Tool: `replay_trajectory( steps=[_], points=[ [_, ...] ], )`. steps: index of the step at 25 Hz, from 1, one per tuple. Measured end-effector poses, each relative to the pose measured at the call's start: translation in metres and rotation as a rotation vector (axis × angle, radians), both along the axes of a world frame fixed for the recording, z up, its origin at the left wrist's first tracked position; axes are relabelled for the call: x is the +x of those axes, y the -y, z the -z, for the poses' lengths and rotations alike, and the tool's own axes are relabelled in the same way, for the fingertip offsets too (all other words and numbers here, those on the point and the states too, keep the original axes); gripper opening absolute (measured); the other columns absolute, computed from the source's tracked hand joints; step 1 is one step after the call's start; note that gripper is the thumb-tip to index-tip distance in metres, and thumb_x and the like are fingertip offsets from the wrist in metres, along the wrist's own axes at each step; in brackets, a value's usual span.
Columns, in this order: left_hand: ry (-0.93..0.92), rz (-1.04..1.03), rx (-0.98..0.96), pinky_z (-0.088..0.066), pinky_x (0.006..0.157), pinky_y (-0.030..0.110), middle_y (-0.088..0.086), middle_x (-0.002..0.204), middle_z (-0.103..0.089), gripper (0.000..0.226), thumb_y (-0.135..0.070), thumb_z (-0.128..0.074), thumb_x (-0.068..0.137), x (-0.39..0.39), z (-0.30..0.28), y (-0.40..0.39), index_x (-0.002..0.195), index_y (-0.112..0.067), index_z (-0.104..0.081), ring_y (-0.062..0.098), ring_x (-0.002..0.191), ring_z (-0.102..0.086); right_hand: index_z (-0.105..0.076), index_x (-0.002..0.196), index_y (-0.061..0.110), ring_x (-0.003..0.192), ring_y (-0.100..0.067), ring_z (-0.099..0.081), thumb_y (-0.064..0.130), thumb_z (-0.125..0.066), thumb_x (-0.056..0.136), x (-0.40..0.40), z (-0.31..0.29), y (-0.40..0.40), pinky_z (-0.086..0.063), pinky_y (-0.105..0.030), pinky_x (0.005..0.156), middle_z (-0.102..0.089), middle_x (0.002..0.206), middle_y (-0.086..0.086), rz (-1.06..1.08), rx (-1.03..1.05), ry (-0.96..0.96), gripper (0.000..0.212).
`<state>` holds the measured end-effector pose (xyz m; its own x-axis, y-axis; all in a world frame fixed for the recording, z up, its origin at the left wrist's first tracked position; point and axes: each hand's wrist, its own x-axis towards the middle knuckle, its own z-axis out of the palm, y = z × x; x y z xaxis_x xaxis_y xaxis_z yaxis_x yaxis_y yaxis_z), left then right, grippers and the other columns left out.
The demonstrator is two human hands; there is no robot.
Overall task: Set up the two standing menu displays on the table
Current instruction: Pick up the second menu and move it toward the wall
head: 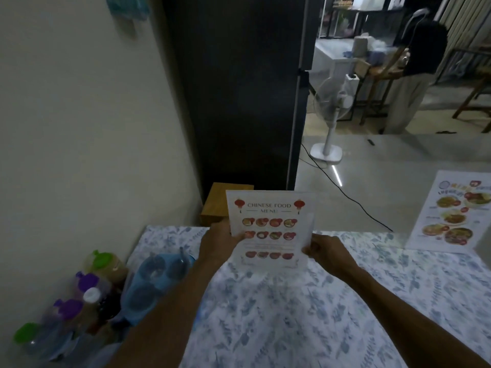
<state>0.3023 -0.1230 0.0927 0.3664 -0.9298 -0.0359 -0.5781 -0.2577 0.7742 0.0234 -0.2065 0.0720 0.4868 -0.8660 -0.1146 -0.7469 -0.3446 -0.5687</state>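
Chinese food menu display (271, 229) up in both hands over the floral-cloth table (292, 314).

Nearest, left of the menu display and toward the wall: bottles with green, purple and white caps (79, 296), a blue plastic container (156, 277) beside them. At the display itself: left hand (221, 244) pinching its left edge, thumb on the printed face, other fingers hidden behind; right hand (325, 252) pinching its lower right corner, fingers curled together. Held upright, tilted slightly. Right of it, a second menu display (451, 213) at the table's far right edge, well apart. Just behind, a wooden box (220, 203). Farther back, a white standing fan (332, 115) on the floor.
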Motion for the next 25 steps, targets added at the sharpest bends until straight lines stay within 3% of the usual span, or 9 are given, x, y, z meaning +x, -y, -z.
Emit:
replay_trajectory(
  steps=[3,4,5,8,10,15,18,21,25],
  points=[
    [-0.003,0.076,-0.072,-0.047,0.071,0.005,-0.005,0.123,-0.068,0.061,-0.037,-0.081,0.082,0.064,-0.012,0.021,0.136,-0.02,-0.056,0.01,0.105,-0.065,-0.07,0.117,0.012,0.089,-0.019,-0.073,0.02,-0.059,0.096,0.065,-0.002,0.017,-0.058,-0.024,0.078,-0.075,0.113,-0.006,0.043,0.007,0.014,0.025],
    [0.014,0.067,-0.071,-0.045,0.068,0.004,-0.002,0.125,-0.069,0.064,-0.037,-0.08,0.083,0.09,-0.015,0.027,0.138,-0.018,-0.054,0.011,0.105,-0.065,-0.07,0.115,0.012,0.086,-0.017,-0.072,0.02,-0.058,0.097,0.092,-0.001,0.022,-0.058,-0.024,0.076,-0.075,0.111,-0.006,0.048,0.003,0.017,0.024],
    [0.045,0.053,-0.049,-0.047,0.07,0.007,0.002,0.126,-0.069,0.067,-0.039,-0.079,0.083,0.117,-0.016,0.031,0.14,-0.016,-0.051,0.015,0.106,-0.067,-0.071,0.112,0.011,0.083,-0.014,-0.07,0.02,-0.058,0.097,0.121,0.0,0.026,-0.057,-0.022,0.074,-0.075,0.11,-0.006,0.046,0.001,0.029,0.022],
    [0.171,-0.031,0.053,-0.058,0.083,0.037,0.01,0.127,-0.068,0.072,-0.051,-0.078,0.079,0.201,-0.011,0.036,0.134,-0.017,-0.044,0.03,0.106,-0.07,-0.071,0.101,0.016,0.076,0.0,-0.065,0.02,-0.06,0.094,0.207,0.018,0.033,-0.05,-0.011,0.065,-0.073,0.105,0.001,0.03,0.041,0.097,0.014],
    [0.185,-0.093,0.115,-0.059,0.085,0.045,0.011,0.126,-0.068,0.074,-0.051,-0.079,0.077,0.25,-0.006,0.028,0.13,-0.018,-0.04,0.032,0.104,-0.07,-0.07,0.104,0.017,0.081,-0.002,-0.067,0.023,-0.063,0.093,0.26,0.031,0.034,-0.051,-0.01,0.065,-0.073,0.107,0.002,0.01,0.073,0.142,0.015],
    [0.223,-0.206,0.128,-0.061,0.073,0.045,0.015,0.122,-0.069,0.068,-0.033,-0.083,0.079,0.339,0.016,0.01,0.122,-0.013,-0.033,0.036,0.098,-0.072,-0.06,0.115,0.015,0.087,-0.003,-0.068,0.011,-0.066,0.089,0.363,0.055,0.037,-0.056,-0.012,0.063,-0.068,0.109,0.002,-0.026,0.208,0.318,0.027],
    [0.143,-0.301,0.133,-0.06,0.073,0.041,0.016,0.12,-0.067,0.052,-0.019,-0.078,0.085,0.353,0.032,0.01,0.118,-0.008,-0.039,0.034,0.1,-0.07,-0.058,0.116,0.021,0.1,-0.015,-0.07,0.013,-0.065,0.09,0.388,0.07,0.035,-0.063,-0.034,0.078,-0.068,0.113,0.001,-0.034,0.227,0.325,0.029],
    [0.236,-0.329,0.31,-0.061,0.082,0.046,0.016,0.109,-0.07,0.033,-0.027,-0.063,0.094,0.356,0.05,0.011,0.113,-0.001,-0.056,0.033,0.095,-0.071,-0.059,0.116,0.025,0.106,-0.02,-0.069,0.016,-0.065,0.09,0.402,0.084,0.033,-0.062,-0.041,0.084,-0.068,0.116,0.001,-0.051,0.232,0.333,0.028],
    [0.305,-0.231,0.452,-0.06,0.077,0.035,0.013,0.104,-0.071,0.029,-0.03,-0.057,0.098,0.352,0.071,-0.004,0.105,-0.003,-0.063,0.027,0.091,-0.071,-0.059,0.117,0.017,0.111,-0.027,-0.066,0.014,-0.064,0.091,0.42,0.085,0.035,-0.059,-0.051,0.089,-0.067,0.121,-0.008,-0.072,0.231,0.294,0.027]
  ],
)
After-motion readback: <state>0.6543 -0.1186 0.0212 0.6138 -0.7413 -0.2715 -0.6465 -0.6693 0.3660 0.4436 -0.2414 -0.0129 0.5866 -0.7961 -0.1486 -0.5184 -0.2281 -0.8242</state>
